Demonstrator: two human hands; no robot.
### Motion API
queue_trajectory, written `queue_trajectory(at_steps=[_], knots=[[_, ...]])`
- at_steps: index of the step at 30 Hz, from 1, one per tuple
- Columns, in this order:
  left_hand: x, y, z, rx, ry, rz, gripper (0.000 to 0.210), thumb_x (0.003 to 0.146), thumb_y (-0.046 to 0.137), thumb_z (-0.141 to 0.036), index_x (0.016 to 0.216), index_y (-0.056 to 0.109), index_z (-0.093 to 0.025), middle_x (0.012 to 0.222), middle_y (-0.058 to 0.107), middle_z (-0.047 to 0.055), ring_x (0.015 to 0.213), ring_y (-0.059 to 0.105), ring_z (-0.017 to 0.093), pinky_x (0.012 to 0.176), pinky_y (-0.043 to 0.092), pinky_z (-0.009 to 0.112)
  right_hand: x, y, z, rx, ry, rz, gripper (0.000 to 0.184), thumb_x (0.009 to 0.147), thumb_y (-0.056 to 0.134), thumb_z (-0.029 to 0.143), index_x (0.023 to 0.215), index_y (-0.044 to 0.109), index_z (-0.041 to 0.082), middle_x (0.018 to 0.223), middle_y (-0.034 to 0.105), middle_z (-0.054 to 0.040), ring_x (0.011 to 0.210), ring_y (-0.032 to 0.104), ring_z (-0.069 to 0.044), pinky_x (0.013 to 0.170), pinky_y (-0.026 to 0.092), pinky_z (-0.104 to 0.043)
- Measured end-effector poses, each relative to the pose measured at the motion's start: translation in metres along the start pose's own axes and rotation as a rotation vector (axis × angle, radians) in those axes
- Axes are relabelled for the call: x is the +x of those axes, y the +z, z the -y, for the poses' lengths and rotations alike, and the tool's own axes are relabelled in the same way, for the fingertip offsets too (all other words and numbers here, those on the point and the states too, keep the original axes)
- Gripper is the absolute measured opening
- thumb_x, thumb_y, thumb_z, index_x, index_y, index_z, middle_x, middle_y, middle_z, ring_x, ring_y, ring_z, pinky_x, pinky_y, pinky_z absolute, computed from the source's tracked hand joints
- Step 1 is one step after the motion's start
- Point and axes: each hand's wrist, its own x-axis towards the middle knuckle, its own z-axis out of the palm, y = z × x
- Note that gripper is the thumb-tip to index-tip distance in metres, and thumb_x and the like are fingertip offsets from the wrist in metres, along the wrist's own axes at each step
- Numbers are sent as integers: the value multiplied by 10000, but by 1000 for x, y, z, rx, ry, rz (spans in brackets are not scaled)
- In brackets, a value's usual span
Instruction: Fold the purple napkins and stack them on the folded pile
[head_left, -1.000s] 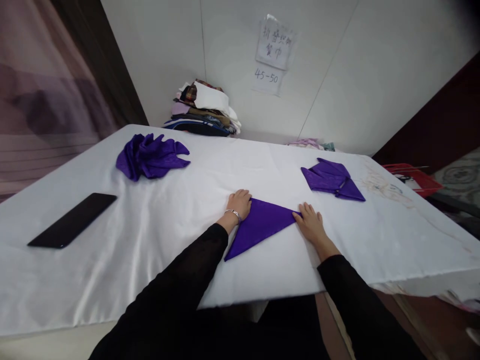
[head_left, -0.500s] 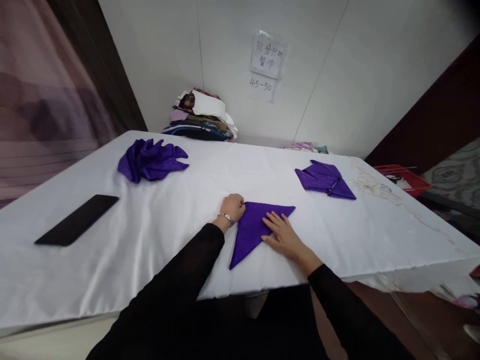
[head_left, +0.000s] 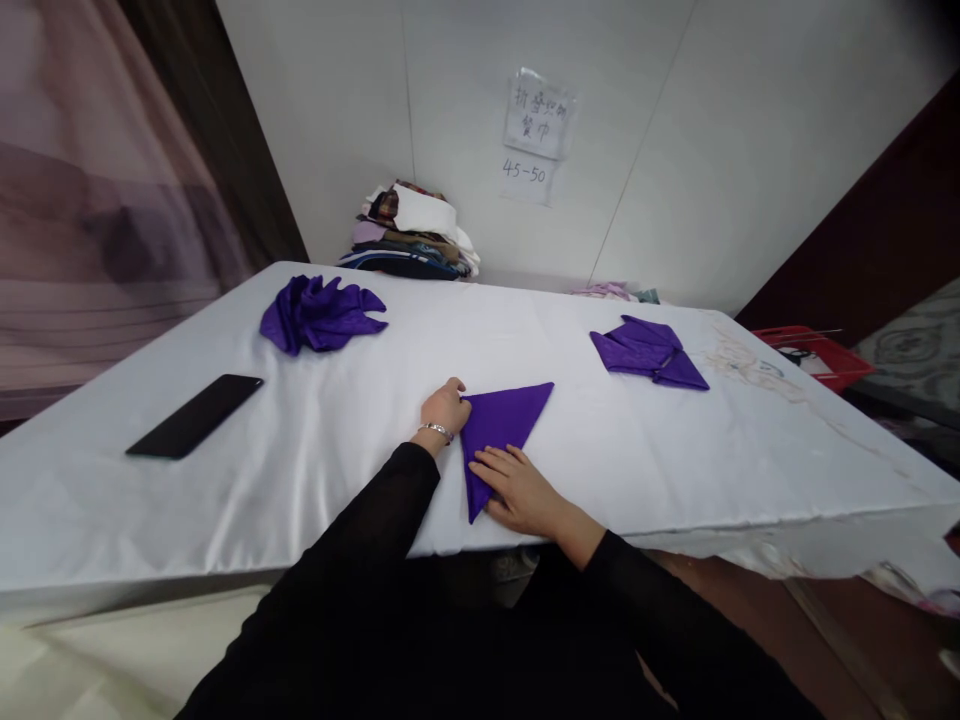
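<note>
A purple napkin [head_left: 504,412], folded into a triangle, lies near the front edge of the table. My left hand [head_left: 446,408] is closed on its upper left corner, fingertips pinching the cloth; a silver bracelet circles that wrist. Over the lower part of the napkin rests my right hand [head_left: 521,492], its fingers stretched flat on the fabric and its thumb by the front edge. The right hand hides some of the napkin's lower side.
A bunched purple cloth [head_left: 322,315] lies at the back left, and a black phone-like slab [head_left: 196,417] in front of it. Another folded purple napkin [head_left: 649,352] is on the right. Clothes [head_left: 416,235] are stacked by the wall. A red basket [head_left: 844,362] stands beyond the right edge.
The napkin has turned counterclockwise, its right corner now pointing up and right. My right hand has slid down and left across it; my left hand stays at the corner.
</note>
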Motion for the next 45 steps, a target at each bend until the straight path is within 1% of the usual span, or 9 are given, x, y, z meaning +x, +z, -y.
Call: queue_trajectory(at_steps=[6,11,16,19,22,24,29,34,45], knots=[[-12,-3,5,90,-53,-27,232,784,477,-205,990,580,-232,968,680,57,909,627,230,737,464,323,10,6,0,13,-15,-93,618,669,489,52,1272,521,181,1272,577,-128,1200,487,-281,994,362,-450],[-17,-3,9,82,8,-80,214,767,480,-169,920,616,-231,995,647,54,923,603,215,738,475,313,4,16,-10,252,10,-270,519,653,448,25,1088,638,236,1133,668,-70,1094,577,-240,953,413,-409],[-16,-3,16,25,270,-149,354,677,466,-29,887,668,-231,1129,625,48,1090,521,225,890,440,359,-1,14,-15,626,252,-372,302,752,499,155,950,682,291,931,714,8,876,642,-217,819,473,-359],[-13,-2,23,-42,404,-91,410,631,445,6,835,687,-255,1017,686,3,1051,542,208,957,392,400,4,3,-18,878,389,-440,120,755,582,276,820,680,248,784,696,21,752,616,-191,735,468,-319],[-10,0,28,-87,444,-29,395,612,443,-3,781,695,-256,879,711,-13,981,573,193,986,368,408,13,-13,-29,1133,486,-537,181,696,660,356,792,661,202,739,678,11,709,594,-170,708,464,-303],[-9,0,29,-97,441,-16,383,614,456,-19,781,701,-260,922,713,-15,1018,565,195,1002,359,408,20,-23,-41,1224,572,-604,259,650,695,379,819,655,188,728,671,7,684,587,-161,679,466,-297],[-7,-3,26,-129,350,52,294,721,476,-114,775,707,-288,1069,681,-36,1090,547,163,1033,356,365,38,-38,-79,1194,706,-708,304,599,704,368,831,636,184,723,659,10,655,588,-156,608,469,-280],[-7,-5,24,-198,336,98,299,859,442,-388,824,717,-274,1089,673,-22,1081,556,166,1038,357,338,52,-34,-106,1092,757,-744,351,591,683,370,874,613,176,708,666,-12,647,606,-180,575,482,-289],[-11,0,19,-198,314,65,223,779,598,-446,693,680,-257,1111,659,3,1115,536,210,1074,297,421,72,-27,-129,990,723,-702,481,632,664,357,1069,585,172,681,646,13,625,610,-172,586,488,-294]])
